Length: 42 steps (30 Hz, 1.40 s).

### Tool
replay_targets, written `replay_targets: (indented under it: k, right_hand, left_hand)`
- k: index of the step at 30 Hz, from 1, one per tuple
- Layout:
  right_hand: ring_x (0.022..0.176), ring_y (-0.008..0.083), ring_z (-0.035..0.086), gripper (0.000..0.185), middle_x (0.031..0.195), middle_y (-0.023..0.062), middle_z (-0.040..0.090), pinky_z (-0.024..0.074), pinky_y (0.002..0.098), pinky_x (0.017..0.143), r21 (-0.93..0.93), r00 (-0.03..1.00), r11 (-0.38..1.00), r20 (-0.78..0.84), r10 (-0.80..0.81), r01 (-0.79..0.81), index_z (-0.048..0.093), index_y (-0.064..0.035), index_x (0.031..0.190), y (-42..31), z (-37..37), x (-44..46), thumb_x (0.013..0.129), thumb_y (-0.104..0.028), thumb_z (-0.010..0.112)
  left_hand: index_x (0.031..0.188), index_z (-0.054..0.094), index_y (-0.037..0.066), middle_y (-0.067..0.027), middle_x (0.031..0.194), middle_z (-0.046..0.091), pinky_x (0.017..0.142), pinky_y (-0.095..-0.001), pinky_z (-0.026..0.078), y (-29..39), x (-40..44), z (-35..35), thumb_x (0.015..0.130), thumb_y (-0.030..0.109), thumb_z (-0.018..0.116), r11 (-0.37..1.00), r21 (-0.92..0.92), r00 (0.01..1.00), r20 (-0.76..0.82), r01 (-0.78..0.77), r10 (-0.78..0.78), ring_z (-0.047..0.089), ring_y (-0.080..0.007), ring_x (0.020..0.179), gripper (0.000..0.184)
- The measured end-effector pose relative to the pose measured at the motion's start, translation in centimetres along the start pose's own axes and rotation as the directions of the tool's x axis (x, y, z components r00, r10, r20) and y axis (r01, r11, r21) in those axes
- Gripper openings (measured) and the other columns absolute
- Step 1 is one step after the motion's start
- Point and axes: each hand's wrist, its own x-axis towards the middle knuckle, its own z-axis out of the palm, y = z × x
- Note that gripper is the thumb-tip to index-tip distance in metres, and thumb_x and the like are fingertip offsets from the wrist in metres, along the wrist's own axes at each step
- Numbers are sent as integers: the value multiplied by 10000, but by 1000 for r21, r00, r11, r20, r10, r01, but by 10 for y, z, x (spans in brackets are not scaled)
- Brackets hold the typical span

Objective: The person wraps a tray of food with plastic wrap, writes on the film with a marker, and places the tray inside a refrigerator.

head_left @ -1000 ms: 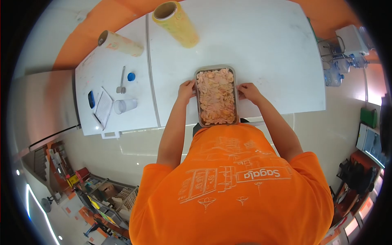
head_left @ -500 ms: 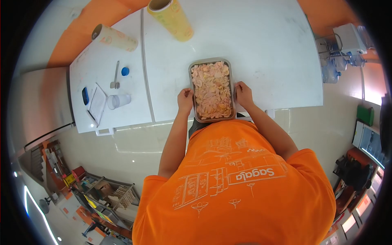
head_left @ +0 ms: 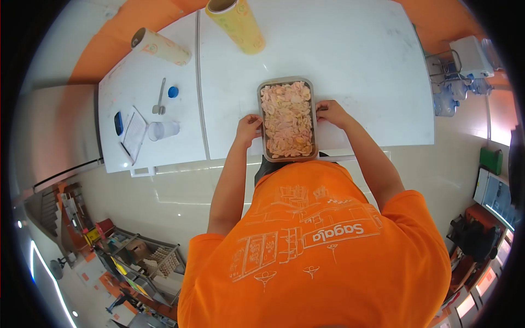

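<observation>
Filled tray [head_left: 259,104]'s at the table [head_left: 355,60]'s 6 o'clock edge. Left hand [head_left: 249,130] at its 9, right hand [head_left: 333,113] around 3, fingers curled; can't tell if they're really gripping. I'd keep it level, pressure even.

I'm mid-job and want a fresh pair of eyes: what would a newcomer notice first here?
Probably the bright orange shirt, filling the lower middle of the view. Next, the tray heaped with pale pink pieces, at the near edge of the white table, between the left hand and right hand. Beyond it, the big yellow roll stands out near the top.
</observation>
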Motion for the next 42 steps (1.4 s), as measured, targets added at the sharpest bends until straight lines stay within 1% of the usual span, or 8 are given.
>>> replay_targets:
  k: [8,11,14,21,27,30,33,42]
  right_hand:
    - [895,213,710,216,943,106,710,618,344,837,170,964,960,184,193,-224,691,60,1049,20,-1,-51,941,-125,666]
    - [882,198,702,254,932,97,703,621,340,827,-12,947,970,215,238,-241,696,56,1055,35,12,-75,969,-182,694]
    - [848,177,689,291,915,81,695,621,335,812,232,974,946,42,224,-228,703,45,1063,62,28,-83,980,-234,716]
    - [821,148,661,235,907,50,682,581,316,730,378,972,918,-144,184,-117,705,-6,1013,63,49,-85,998,-240,701]
    - [734,138,682,192,827,51,689,601,289,655,38,973,989,-180,146,-141,693,12,1048,55,44,-68,977,-165,668]
    - [654,138,678,165,802,62,696,592,270,591,-87,985,982,-10,169,-170,671,27,1068,54,30,-58,947,-79,634]
    - [677,138,691,203,827,65,704,602,273,620,54,996,995,21,87,-88,648,15,1134,35,25,-70,943,-50,624]
    - [767,160,712,221,922,75,714,618,300,703,4,973,988,174,153,-157,651,-7,1179,34,28,-57,969,-66,610]
  left_hand:
    - [1085,639,54,-16,946,635,735,-357,583,4,-7,16,1001,154,662,999,46,1000,-27,5,-4,628,-148,863,133]
    - [1092,640,53,-20,971,643,746,-357,578,-5,-7,15,1002,171,670,1000,28,999,-46,7,-5,630,-148,880,152]
    - [1082,645,59,-20,993,654,757,-358,573,-18,-14,6,1001,193,683,1000,-23,999,-45,18,-19,636,-146,896,161]
    - [1080,651,68,-2,969,649,724,-348,588,-42,-53,6,997,188,682,996,-82,998,-54,-34,29,629,-133,911,149]
    - [1042,669,55,-18,962,661,665,-342,572,-49,-43,6,980,148,702,989,-140,993,-113,-39,23,633,-139,847,117]
    - [1059,672,45,-26,958,662,662,-333,571,-41,-50,14,978,141,697,991,-136,989,-149,3,-23,635,-145,839,128]
    - [1079,675,41,-34,956,663,663,-331,572,-42,-47,19,972,141,702,988,-153,987,-149,30,-53,646,-157,844,149]
    - [1110,647,72,-44,1034,662,719,-393,567,-50,-41,-2,984,157,680,973,-223,985,-146,60,-94,656,-194,943,155]
